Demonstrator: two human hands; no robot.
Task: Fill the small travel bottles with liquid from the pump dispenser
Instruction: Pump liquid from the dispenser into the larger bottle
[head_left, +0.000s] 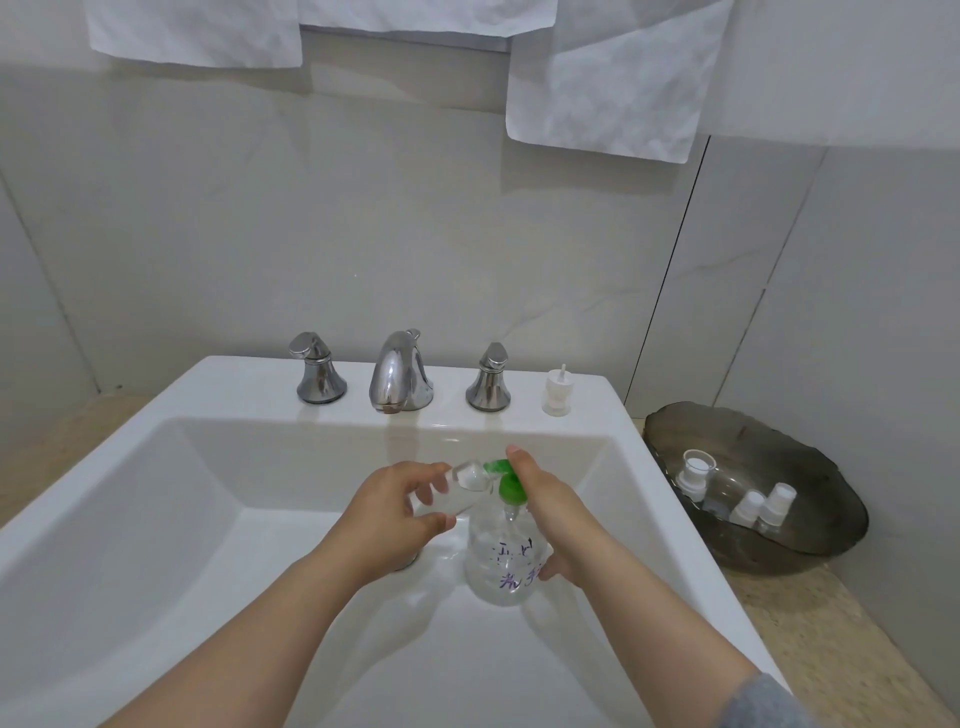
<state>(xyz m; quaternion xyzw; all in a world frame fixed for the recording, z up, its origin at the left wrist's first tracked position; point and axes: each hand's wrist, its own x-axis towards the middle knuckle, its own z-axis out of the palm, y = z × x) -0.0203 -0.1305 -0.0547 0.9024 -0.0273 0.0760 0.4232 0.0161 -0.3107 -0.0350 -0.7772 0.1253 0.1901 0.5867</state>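
Note:
A clear pump dispenser (501, 558) with a green pump head (506, 480) and purple writing is held over the sink basin. My right hand (556, 514) grips it, thumb round the body and forefinger resting on the green pump head. My left hand (397, 512) holds a small clear travel bottle (462, 486) tilted on its side, its end next to the green nozzle. A loose white pump cap (557, 392) stands on the sink ledge at the right.
White sink (171, 467) with a chrome tap (397, 374) and two handles at the back. A dark glass bowl (810, 535) on the right counter holds several small white-capped bottles (748, 506). White towels (608, 88) hang above.

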